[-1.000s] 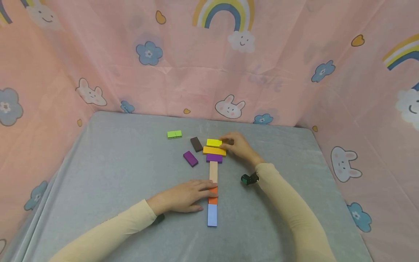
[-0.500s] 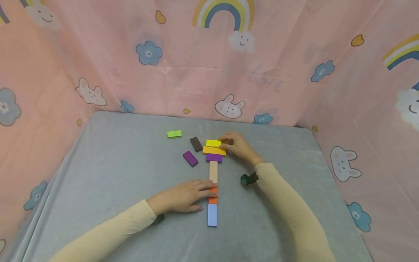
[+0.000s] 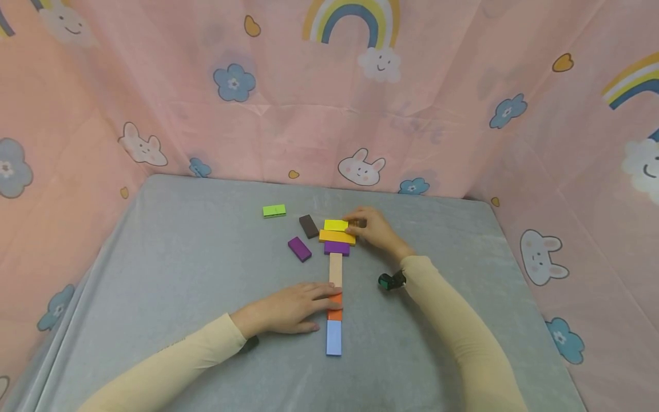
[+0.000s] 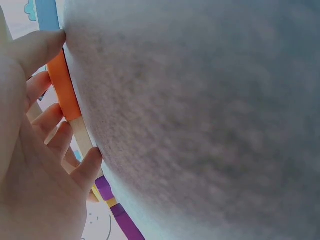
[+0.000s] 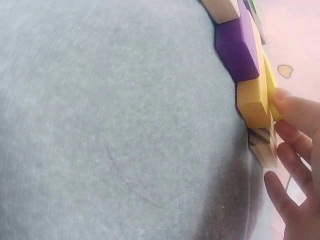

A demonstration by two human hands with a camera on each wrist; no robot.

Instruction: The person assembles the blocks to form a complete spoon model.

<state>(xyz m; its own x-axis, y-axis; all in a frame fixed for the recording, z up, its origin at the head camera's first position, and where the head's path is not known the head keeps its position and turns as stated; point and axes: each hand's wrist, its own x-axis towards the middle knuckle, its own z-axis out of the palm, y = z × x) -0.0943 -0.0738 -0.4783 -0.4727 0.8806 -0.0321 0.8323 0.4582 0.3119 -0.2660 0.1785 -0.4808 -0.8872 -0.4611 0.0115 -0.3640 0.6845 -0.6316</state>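
Note:
A line of flat blocks runs away from me on the grey table (image 3: 180, 269): light blue (image 3: 333, 337), orange (image 3: 335, 313), plain wood (image 3: 336, 268), purple (image 3: 337, 248), orange-yellow (image 3: 337, 236), then bright yellow (image 3: 336, 225). My left hand (image 3: 296, 308) lies flat beside the line, its straight fingers (image 4: 52, 117) touching the orange block (image 4: 65, 92). My right hand (image 3: 372, 228) is at the far end and pinches a small brown block (image 5: 265, 144) against the right end of the yellow blocks (image 5: 257, 100), thumb on the yellow.
Three loose blocks lie left of the far end: a green one (image 3: 274, 210), a dark brown one (image 3: 309, 226) and a purple one (image 3: 300, 249). Pink printed cloth walls (image 3: 329, 103) close in the table on three sides.

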